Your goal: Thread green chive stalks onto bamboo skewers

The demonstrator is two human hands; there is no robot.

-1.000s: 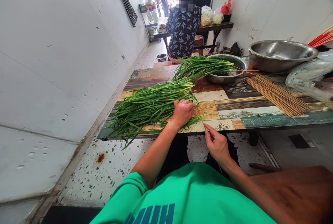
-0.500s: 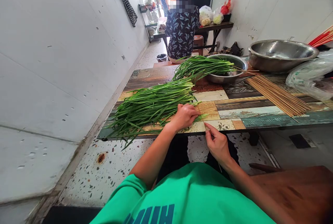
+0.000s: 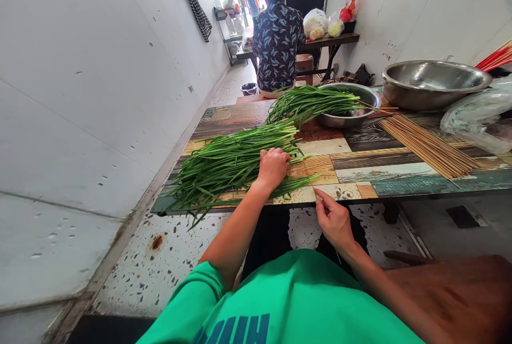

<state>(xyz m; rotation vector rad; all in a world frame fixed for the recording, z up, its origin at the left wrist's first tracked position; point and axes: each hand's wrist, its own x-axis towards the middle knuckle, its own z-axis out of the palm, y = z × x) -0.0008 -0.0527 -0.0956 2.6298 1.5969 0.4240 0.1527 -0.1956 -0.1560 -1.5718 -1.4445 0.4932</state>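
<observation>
A large heap of garlic chives (image 3: 236, 157) lies on the near left of the table, pale stalk ends pointing right. My left hand (image 3: 274, 167) is curled down over the heap's near right part, its fingertips hidden among the stalks. A small separate bunch of chives (image 3: 302, 181) lies in front of it, near the table edge. Low at the table's front edge, my right hand (image 3: 335, 221) pinches a thin wooden skewer (image 3: 314, 190) between thumb and forefinger. The skewer's tip pokes out ahead of the fingers; its other end shows below the palm.
Bamboo skewers (image 3: 430, 146) lie fanned on the table (image 3: 360, 160) to the right. More chives (image 3: 312, 101) rest across a steel bowl (image 3: 370, 101). A larger steel basin (image 3: 436, 85) and a plastic bag (image 3: 476, 120) sit at right. Beyond the table, a person (image 3: 278, 48) sits facing away.
My left hand has moved left and slightly away, from the small bunch's stalk ends onto the main heap. The right hand with the skewer has stayed in place.
</observation>
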